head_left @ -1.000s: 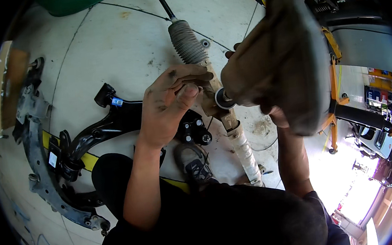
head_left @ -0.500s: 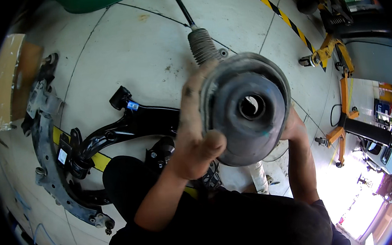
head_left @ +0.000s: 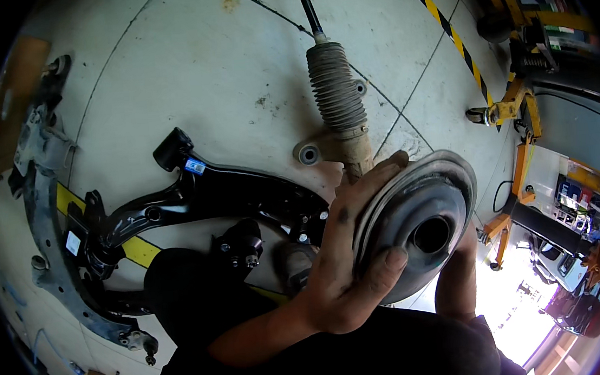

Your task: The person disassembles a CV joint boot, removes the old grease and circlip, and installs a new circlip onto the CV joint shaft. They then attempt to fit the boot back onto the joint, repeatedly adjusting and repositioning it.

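Note:
My left hand [head_left: 351, 254] grips a round, dark grey dished rubber part [head_left: 441, 194] with a thick rim and a hole in its middle. The thumb presses on its face near the hole, and the fingers reach round the rim. The part is tilted, its face toward me. Behind its lower right edge is my right hand [head_left: 465, 248], with its fingers hidden by the part. Just beyond lies a steering rack [head_left: 357, 148] with a ribbed grey bellows [head_left: 334, 86] and a black rod. To the left, a black control arm [head_left: 237, 192] with a blue label rests on the floor.
A worn grey subframe [head_left: 46, 228] lies at far left, near a cardboard box [head_left: 15, 104]. A ball joint [head_left: 244, 241] sits by my knee. Black-and-yellow tape [head_left: 446, 24] crosses the floor at upper right, beside a yellow wheeled lifting frame [head_left: 512, 104].
The round part has moved right and down and has tilted, turning its hole to the right. My left hand has moved with it, uncovering more of the steering rack and control arm.

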